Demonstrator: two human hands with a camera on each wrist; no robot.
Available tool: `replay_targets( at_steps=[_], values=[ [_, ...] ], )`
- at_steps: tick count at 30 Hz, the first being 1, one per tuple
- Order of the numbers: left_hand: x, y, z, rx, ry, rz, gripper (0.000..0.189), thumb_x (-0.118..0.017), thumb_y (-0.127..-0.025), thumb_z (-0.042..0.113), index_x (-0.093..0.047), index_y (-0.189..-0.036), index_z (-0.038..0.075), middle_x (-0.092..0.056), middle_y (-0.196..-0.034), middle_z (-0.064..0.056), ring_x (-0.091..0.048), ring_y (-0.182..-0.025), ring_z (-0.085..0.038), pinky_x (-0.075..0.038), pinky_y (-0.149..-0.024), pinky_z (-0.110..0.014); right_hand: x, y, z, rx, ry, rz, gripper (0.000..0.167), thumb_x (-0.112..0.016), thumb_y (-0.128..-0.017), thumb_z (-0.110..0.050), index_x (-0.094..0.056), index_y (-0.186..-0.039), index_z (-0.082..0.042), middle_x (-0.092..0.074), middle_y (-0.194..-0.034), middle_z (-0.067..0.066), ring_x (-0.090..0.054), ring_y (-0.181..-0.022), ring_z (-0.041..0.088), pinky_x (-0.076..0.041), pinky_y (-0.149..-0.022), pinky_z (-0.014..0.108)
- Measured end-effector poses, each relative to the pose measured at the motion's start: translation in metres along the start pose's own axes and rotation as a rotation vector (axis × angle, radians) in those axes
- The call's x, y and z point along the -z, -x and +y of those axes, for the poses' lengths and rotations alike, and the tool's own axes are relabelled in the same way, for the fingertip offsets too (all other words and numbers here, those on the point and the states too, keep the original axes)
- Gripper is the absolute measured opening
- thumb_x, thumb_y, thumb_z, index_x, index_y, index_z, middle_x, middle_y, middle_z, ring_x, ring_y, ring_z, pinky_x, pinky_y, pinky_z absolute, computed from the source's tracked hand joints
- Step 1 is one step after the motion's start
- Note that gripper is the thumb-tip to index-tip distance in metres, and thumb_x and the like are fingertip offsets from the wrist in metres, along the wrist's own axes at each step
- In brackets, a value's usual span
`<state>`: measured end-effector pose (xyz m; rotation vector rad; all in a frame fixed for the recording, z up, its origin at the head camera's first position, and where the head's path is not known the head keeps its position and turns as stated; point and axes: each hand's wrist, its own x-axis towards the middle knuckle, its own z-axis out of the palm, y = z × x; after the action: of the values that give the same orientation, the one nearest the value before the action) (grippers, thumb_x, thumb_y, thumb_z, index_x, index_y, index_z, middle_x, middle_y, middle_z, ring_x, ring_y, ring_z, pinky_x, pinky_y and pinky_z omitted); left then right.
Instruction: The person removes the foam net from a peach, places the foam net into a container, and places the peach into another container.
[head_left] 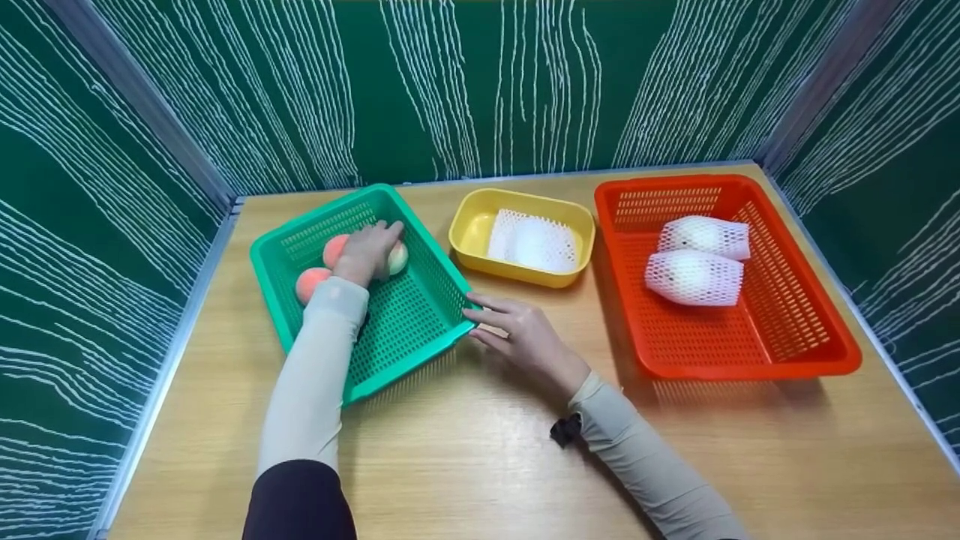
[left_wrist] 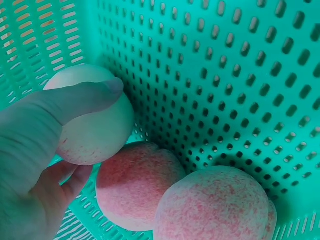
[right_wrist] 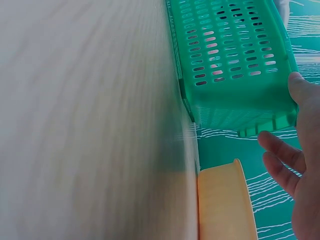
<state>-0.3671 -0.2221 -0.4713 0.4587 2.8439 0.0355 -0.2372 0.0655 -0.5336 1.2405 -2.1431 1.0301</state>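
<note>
In the green basket point(head_left: 409, 369), my left hand point(head_left: 365, 253) grips a pale peach point(left_wrist: 97, 127), its thumb across the top and fingers beneath. Two redder peaches, one nearer the hand point(left_wrist: 137, 185) and another beside it point(left_wrist: 215, 205), lie on the basket floor. My right hand point(head_left: 525, 341) touches the basket's right corner with fairly straight fingers; in the right wrist view its thumb point(right_wrist: 300, 87) rests against the rim and the other fingers are spread apart from it.
A yellow container point(head_left: 517, 272) with white foam net sleeves point(head_left: 532, 241) stands right of the green basket. Farther right, a red basket point(head_left: 697, 352) holds two net-wrapped round fruits point(head_left: 694, 277). Green walls with white lines point(head_left: 465, 90) border the wooden table point(head_left: 465, 465).
</note>
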Motion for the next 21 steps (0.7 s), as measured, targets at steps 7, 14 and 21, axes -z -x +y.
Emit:
replay_targets(
  at_steps=[7,14,21],
  values=[
    [-0.005,-0.004,-0.004,0.026,0.034,0.012,0.084,-0.077,-0.074,0.001,-0.029,-0.143,0.007,-0.04,-0.136,-0.026,-0.045,-0.121,-0.042,-0.04,-0.098,-0.055,-0.001,0.0,0.0,0.019,0.002,0.004,0.036,-0.079,-0.081,-0.012,-0.071,-0.116,-0.005,-0.061,-0.129,0.011,-0.059,-0.116,0.021,-0.05,-0.092,0.038],
    [-0.012,-0.006,-0.004,0.039,0.042,-0.009,0.088,-0.075,-0.076,0.003,-0.023,-0.147,0.005,-0.038,-0.139,-0.025,-0.042,-0.124,-0.042,-0.036,-0.102,-0.055,-0.001,0.001,-0.001,0.025,-0.001,0.01,0.037,-0.08,-0.08,-0.011,-0.071,-0.116,-0.004,-0.062,-0.128,0.011,-0.06,-0.114,0.02,-0.051,-0.09,0.037],
    [-0.016,-0.009,-0.004,0.052,0.031,0.003,0.087,-0.076,-0.077,0.008,-0.024,-0.146,0.004,-0.039,-0.138,-0.026,-0.042,-0.122,-0.044,-0.035,-0.102,-0.056,0.001,0.0,0.0,0.031,0.003,0.005,0.032,-0.071,-0.09,-0.024,-0.071,-0.116,-0.005,-0.062,-0.127,0.013,-0.06,-0.114,0.019,-0.05,-0.091,0.035]
  ],
)
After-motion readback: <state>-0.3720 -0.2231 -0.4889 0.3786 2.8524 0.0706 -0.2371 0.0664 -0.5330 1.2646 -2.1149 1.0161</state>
